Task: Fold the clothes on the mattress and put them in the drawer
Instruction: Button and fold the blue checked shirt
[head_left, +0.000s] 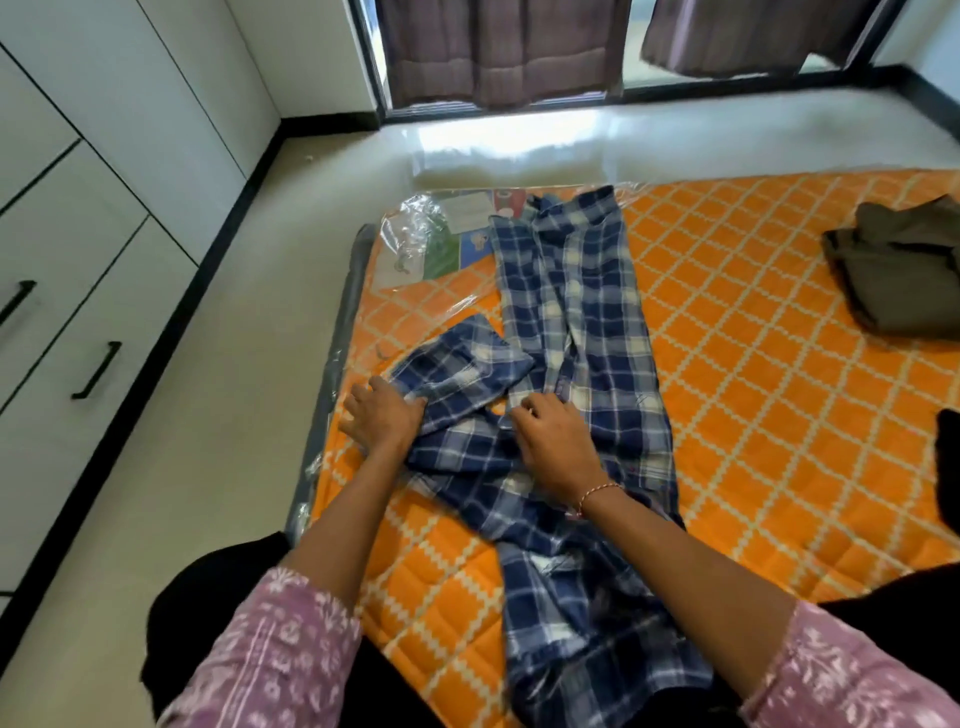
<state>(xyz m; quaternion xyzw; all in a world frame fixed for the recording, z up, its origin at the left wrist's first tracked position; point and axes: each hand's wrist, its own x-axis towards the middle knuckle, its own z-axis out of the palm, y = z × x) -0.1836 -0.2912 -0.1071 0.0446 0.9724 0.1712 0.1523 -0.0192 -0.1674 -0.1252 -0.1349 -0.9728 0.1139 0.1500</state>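
Blue plaid shirt (571, 322) is spread lengthwise on the mattress (753, 322), stretching away past your fingertips. Left hand (382, 415) pinches the folded-over sleeve; right hand (556, 441) lies nearly flat on the middle, fingers (524, 410) loosely bent, gripping nothing. I'd pin the crease with the right and drag the sleeve straight across. Mattress edge sits just left of your left fingers, so work rightward, plenty of room before the olive garment (904, 270).
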